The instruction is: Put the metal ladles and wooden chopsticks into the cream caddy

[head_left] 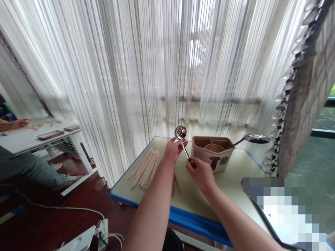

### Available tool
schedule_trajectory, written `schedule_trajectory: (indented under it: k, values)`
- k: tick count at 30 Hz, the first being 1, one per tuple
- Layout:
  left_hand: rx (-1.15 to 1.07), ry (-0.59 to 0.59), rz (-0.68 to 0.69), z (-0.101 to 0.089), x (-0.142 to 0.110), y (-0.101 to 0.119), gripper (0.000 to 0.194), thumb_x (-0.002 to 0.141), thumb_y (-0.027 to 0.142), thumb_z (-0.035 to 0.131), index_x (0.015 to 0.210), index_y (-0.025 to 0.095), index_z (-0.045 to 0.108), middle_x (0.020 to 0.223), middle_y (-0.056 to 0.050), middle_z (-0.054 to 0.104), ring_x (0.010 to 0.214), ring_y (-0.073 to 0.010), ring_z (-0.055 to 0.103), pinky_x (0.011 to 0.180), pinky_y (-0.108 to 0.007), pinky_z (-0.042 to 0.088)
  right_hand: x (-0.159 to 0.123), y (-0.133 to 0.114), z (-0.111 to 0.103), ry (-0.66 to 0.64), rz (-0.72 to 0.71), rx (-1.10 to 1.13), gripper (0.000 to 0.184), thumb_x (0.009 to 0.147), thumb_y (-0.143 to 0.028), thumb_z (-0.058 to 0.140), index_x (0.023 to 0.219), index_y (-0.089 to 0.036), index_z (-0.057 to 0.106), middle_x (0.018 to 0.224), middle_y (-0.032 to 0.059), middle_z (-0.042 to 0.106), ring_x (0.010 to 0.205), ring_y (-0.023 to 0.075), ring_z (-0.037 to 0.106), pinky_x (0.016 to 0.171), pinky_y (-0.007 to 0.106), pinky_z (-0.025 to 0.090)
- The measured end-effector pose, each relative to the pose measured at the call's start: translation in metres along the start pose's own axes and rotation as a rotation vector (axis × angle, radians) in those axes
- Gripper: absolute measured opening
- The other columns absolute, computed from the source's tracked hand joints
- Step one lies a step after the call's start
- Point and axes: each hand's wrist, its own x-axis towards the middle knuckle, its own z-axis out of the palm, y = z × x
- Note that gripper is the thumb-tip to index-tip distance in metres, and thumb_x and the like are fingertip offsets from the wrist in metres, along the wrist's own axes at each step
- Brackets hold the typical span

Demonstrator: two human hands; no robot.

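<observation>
Left of the caddy [224, 157], both hands, left [172, 149] and right [200, 170], close their grip around the ladle [185, 150], whose bowl could knock the caddy's rim if swung carelessly rightward.

From the wearer's head, one camera looks forward and down over both nearby hands [200, 170].

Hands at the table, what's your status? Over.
Left hand at neck of holed spoon, right hand on handle. Spoon clear of holder and pale sticks. Second spoon leans out of holder.
</observation>
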Motion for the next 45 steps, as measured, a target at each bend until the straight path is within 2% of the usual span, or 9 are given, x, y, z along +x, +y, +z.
schedule_trajectory:
  k: [3,12,18,23,27,30,35,40,45]
  values:
    - [0.01,-0.041,-0.015,0.0,-0.005,0.007,0.017,0.073,0.008,0.062,0.089,0.008,0.056,0.08,-0.013,0.068,0.075,-0.0184,0.068,0.079,-0.034,0.054,-0.002,0.0,0.0,0.01,-0.036,0.048,0.03,0.081,-0.034,0.046,0.089,-0.017,0.069,0.075,0.0056,0.069,0.066,0.0169,0.062,0.063,0.023,0.043]
    - [0.062,-0.158,-0.128,0.002,-0.018,0.016,0.01,0.074,0.012,0.064,0.084,0.009,0.064,0.082,-0.009,0.069,0.074,-0.0156,0.067,0.077,-0.03,0.056,-0.001,0.001,-0.005,0.079,-0.05,0.201,0.03,0.081,-0.034,0.047,0.089,-0.015,0.069,0.068,0.0043,0.068,0.06,0.0144,0.061,0.062,0.022,0.045]
    - [0.206,-0.169,0.023,0.013,-0.028,0.018,0.02,0.069,0.019,0.07,0.086,0.01,0.066,0.084,-0.011,0.07,0.074,-0.0166,0.067,0.08,-0.035,0.054,-0.002,0.001,-0.005,0.049,-0.099,0.105,0.029,0.084,-0.03,0.042,0.088,-0.016,0.068,0.07,0.0045,0.067,0.063,0.014,0.06,0.062,0.022,0.043]
    - [0.296,-0.127,0.171,0.028,-0.034,0.018,0.028,0.063,0.024,0.074,0.085,0.009,0.066,0.079,-0.011,0.07,0.069,-0.0174,0.068,0.077,-0.038,0.055,0.002,0.007,-0.009,0.118,-0.256,-0.104,0.029,0.086,-0.025,0.039,0.082,-0.016,0.066,0.065,0.0045,0.063,0.06,0.0134,0.057,0.062,0.022,0.041]
    - [0.319,-0.088,0.277,0.055,-0.037,0.023,0.027,0.064,0.027,0.073,0.083,0.009,0.066,0.075,-0.009,0.07,0.066,-0.0168,0.067,0.073,-0.038,0.056,0.011,0.013,-0.016,0.256,-0.375,-0.203,0.03,0.087,-0.021,0.038,0.098,-0.011,0.064,0.066,0.0068,0.064,0.063,0.0162,0.059,0.064,0.026,0.043]
    - [0.412,-0.107,0.39,0.082,-0.041,0.029,0.027,0.063,0.029,0.072,0.081,0.01,0.066,0.072,-0.008,0.07,0.064,-0.0168,0.067,0.067,-0.035,0.057,0.017,0.014,-0.024,0.377,-0.39,-0.135,0.03,0.087,-0.02,0.038,0.105,-0.012,0.061,0.076,0.0089,0.067,0.07,0.0175,0.061,0.069,0.028,0.047]
    - [0.629,-0.173,0.533,0.127,-0.043,0.028,0.023,0.065,0.032,0.069,0.08,0.014,0.069,0.068,-0.006,0.069,0.062,-0.0174,0.066,0.062,-0.032,0.056,0.024,0.022,-0.041,0.518,-0.286,0.059,0.027,0.088,-0.02,0.04,0.106,-0.015,0.06,0.084,0.0091,0.066,0.078,0.0176,0.061,0.074,0.03,0.049]
    - [0.744,-0.287,0.656,0.172,-0.033,0.012,0.021,0.07,0.031,0.065,0.081,0.015,0.07,0.07,-0.006,0.07,0.065,-0.0184,0.066,0.063,-0.031,0.055,0.038,0.039,-0.059,0.662,-0.215,0.087,0.028,0.088,-0.021,0.042,0.108,-0.013,0.06,0.088,0.0103,0.066,0.083,0.0186,0.059,0.077,0.032,0.047]
    - [0.706,-0.407,0.672,0.196,-0.03,0.003,0.024,0.071,0.033,0.064,0.085,0.014,0.07,0.075,-0.007,0.071,0.072,-0.0189,0.068,0.068,-0.03,0.055,0.048,0.048,-0.074,0.739,-0.088,0.231,0.025,0.088,-0.026,0.046,0.098,-0.018,0.067,0.086,0.0065,0.067,0.082,0.0175,0.057,0.078,0.032,0.046]
